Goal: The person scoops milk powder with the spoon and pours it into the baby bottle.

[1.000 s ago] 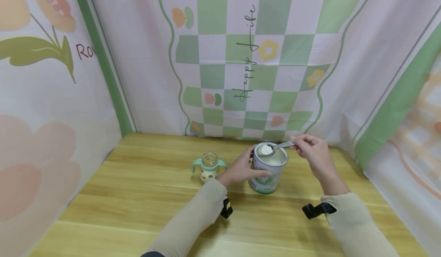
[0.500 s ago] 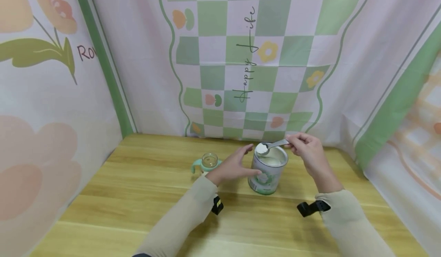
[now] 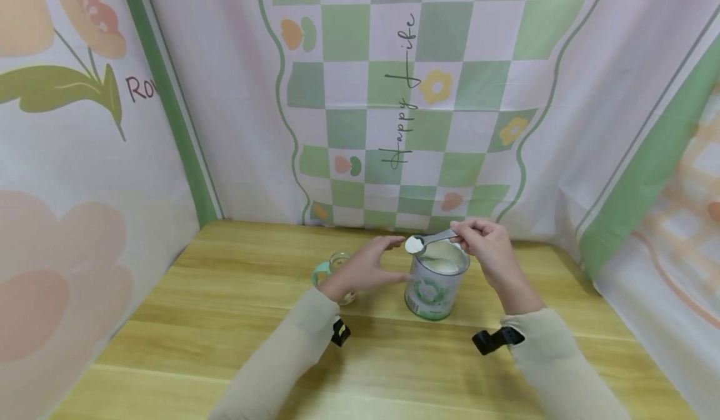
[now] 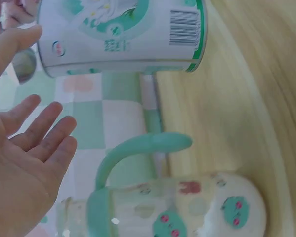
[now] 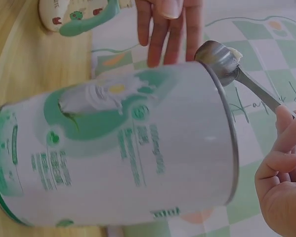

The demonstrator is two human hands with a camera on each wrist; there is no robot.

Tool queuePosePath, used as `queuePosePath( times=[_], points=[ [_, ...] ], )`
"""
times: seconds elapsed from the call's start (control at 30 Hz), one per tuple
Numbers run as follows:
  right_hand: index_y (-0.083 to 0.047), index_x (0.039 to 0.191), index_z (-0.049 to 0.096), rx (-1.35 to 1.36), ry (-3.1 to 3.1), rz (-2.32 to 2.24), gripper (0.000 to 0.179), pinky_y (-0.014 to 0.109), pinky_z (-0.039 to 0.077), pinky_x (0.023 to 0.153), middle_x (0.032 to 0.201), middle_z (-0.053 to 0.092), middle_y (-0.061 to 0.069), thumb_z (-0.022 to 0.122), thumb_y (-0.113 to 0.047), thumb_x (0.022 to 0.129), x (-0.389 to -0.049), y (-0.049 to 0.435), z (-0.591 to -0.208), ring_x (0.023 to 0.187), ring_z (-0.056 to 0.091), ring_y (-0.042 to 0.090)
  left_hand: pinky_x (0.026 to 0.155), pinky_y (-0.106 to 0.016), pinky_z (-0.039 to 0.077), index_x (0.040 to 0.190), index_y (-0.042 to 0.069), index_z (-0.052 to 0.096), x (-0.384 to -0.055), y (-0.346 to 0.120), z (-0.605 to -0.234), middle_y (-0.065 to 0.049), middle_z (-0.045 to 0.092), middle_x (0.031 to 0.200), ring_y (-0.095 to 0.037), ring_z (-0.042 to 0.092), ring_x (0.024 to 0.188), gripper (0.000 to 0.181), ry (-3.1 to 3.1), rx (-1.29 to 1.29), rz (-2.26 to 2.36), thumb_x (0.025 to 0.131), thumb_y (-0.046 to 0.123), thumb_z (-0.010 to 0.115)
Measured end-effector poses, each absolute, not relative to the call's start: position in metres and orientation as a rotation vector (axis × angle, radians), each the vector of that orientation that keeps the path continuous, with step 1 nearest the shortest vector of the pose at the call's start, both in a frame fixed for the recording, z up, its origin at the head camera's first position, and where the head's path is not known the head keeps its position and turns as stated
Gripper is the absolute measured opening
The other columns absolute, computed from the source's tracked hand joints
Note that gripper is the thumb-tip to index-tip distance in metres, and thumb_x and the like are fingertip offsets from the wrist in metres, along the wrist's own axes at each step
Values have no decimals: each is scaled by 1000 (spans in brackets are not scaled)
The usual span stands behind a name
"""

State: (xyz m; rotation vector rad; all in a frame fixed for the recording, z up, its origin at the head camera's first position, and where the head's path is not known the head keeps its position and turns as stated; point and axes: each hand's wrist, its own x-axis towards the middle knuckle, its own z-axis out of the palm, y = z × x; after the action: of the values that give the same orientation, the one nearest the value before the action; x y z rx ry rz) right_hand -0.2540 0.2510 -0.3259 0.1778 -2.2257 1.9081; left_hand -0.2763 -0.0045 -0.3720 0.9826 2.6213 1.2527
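My right hand pinches the handle of a metal measuring spoon, whose bowl is heaped with white powder. That bowl hangs over the left rim of the milk powder can, which stands upright without a lid, pale powder inside. My left hand is beside the can on its left, fingers spread and holding nothing. Behind that hand, partly hidden in the head view, stands a baby bottle with a green handle and no cap on its clear neck.
The wooden table carries the can and bottle near its back edge. A checkered curtain hangs right behind it, with printed cloth along the left. Wrist cameras sit on both sleeves.
The left hand has let go of the can and drawn away to the left. The right hand has carried the loaded spoon leftward, from over the can's opening to its left rim.
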Motion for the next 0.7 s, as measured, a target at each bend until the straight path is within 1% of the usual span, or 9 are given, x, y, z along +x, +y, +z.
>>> queuePosePath(
  times=[0.17, 0.3, 0.37, 0.4, 0.47, 0.53, 0.57, 0.6, 0.7],
  points=[
    [-4, 85, 70, 180, -2237, 1897, 20, 17, 49, 62, 76, 66, -4, 70, -20, 97, -257, 242, -329, 68, 58, 7, 110, -39, 38, 151, 13, 44, -278, -19, -367, -4, 48, 148, -22, 45, 136, 74, 2678, 1036, 1223, 90, 37, 77],
    [-2, 87, 68, 161, -2247, 1894, 21, 17, 51, 64, 74, 67, -4, 69, -21, 97, -259, 234, -330, 69, 58, 6, 109, -40, 39, 149, 15, 48, -282, -34, -367, -3, 50, 146, -21, 47, 133, 69, 2720, 1022, 1230, 90, 37, 77],
    [-1, 88, 68, 155, -2254, 1895, 23, 18, 52, 65, 73, 67, -4, 69, -22, 97, -259, 231, -330, 69, 59, 6, 104, -41, 44, 148, 16, 49, -283, -43, -368, -4, 51, 145, -23, 54, 125, 68, 2728, 995, 1246, 90, 38, 77],
    [-1, 89, 67, 154, -2258, 1895, 23, 18, 52, 66, 73, 67, -4, 69, -22, 97, -259, 229, -330, 69, 59, 6, 102, -41, 46, 148, 16, 49, -284, -47, -369, -4, 51, 145, -23, 55, 123, 68, 2725, 976, 1258, 89, 38, 77],
    [0, 90, 67, 154, -2268, 1898, 25, 19, 53, 68, 74, 66, -5, 68, -23, 97, -259, 225, -329, 70, 60, 7, 101, -42, 47, 148, 17, 49, -284, -55, -372, -4, 50, 146, -24, 55, 122, 70, 2731, 941, 1266, 89, 40, 78],
    [1, 92, 67, 159, -2278, 1905, 26, 20, 53, 71, 75, 67, -5, 68, -24, 98, -259, 221, -329, 72, 61, 8, 102, -45, 46, 148, 17, 50, -285, -63, -375, -5, 49, 147, -27, 55, 123, 71, 2728, 907, 1288, 87, 41, 79],
    [1, 92, 66, 162, -2282, 1910, 26, 20, 54, 72, 75, 67, -5, 68, -25, 98, -260, 219, -329, 74, 62, 9, 104, -47, 44, 148, 17, 49, -285, -67, -377, -5, 49, 148, -27, 53, 127, 72, 2726, 892, 1296, 87, 42, 79],
    [0, 93, 66, 166, -2289, 1913, 26, 21, 54, 74, 76, 67, -5, 68, -26, 98, -260, 217, -328, 75, 63, 10, 107, -48, 41, 148, 17, 50, -285, -70, -379, -5, 48, 148, -27, 48, 133, 73, 2729, 877, 1302, 86, 42, 80],
    [0, 92, 65, 189, -2289, 1934, 26, 24, 55, 75, 76, 67, -3, 68, -26, 98, -262, 210, -329, 77, 64, 13, 111, -51, 35, 147, 16, 51, -285, -79, -386, -4, 48, 149, -28, 43, 136, 74, 2724, 842, 1332, 85, 43, 81]
  ],
)
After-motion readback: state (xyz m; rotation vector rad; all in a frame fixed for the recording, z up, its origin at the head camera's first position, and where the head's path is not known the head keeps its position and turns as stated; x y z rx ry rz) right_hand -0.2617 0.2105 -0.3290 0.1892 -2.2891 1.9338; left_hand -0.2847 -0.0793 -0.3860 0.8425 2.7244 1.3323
